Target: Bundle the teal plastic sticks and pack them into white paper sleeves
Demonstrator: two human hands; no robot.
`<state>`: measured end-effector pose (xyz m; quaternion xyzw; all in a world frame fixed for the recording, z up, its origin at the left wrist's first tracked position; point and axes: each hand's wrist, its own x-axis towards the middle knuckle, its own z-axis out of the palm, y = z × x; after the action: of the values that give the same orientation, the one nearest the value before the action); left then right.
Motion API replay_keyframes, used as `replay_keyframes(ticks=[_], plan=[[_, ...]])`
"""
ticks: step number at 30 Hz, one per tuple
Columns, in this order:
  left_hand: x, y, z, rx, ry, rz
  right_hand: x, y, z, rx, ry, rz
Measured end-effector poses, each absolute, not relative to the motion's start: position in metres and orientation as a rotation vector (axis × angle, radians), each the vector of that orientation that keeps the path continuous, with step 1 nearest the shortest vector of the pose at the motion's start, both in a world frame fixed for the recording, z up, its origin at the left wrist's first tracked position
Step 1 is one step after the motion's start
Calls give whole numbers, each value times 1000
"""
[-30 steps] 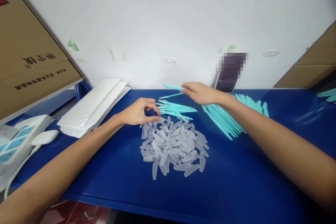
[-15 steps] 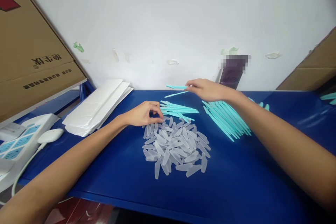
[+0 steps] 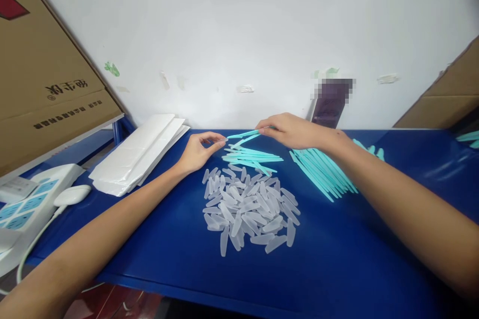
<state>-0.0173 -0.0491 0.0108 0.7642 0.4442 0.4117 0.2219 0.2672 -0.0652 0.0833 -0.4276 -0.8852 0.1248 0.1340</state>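
Note:
My left hand [image 3: 201, 151] pinches a small translucent blade cap [image 3: 223, 140] between thumb and fingertips. It meets, or nearly meets, the tip of a turquoise eyebrow razor [image 3: 241, 134]. My right hand [image 3: 287, 129] grips that razor by its far end, along with a second one angled below it. Under the hands lies a small stack of turquoise razors [image 3: 256, 156]. Nearer to me spreads a heap of frosted caps [image 3: 249, 207]. A larger row of razors [image 3: 324, 174] rests beneath my right forearm, which covers part of it.
White packets [image 3: 136, 152] lie stacked at the left, beside a power strip [image 3: 41, 199] with a white plug and cable. A large cardboard box [image 3: 48, 75] leans at the far left. A dark, partly blurred object [image 3: 331, 104] stands against the wall. More cardboard [image 3: 445, 97] is at right.
My left hand has risen from the cap heap with a cap in its fingertips. My right hand has shifted slightly left, bringing the razor tip to the cap.

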Motion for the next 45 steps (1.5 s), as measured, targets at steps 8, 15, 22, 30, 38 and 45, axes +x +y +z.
replay_keyframes(ticks=[8,15,22,30,38,45], plan=[[-19,-46,9,2089,1229,1167,267,-65,83,-1182,-2586,317],[-17,-47,6,2031,1217,1202,263,-68,86,-1151,-2625,285],[-17,-48,8,2051,1159,1221,255,-72,84,-1164,-2649,215],[-6,-60,10,2089,1097,1226,238,-76,68,-1090,-2693,134],[-8,-59,7,2252,1134,969,244,-70,56,-1407,-2777,101],[-13,-51,1,2306,1140,882,245,-67,49,-1470,-2739,266]])
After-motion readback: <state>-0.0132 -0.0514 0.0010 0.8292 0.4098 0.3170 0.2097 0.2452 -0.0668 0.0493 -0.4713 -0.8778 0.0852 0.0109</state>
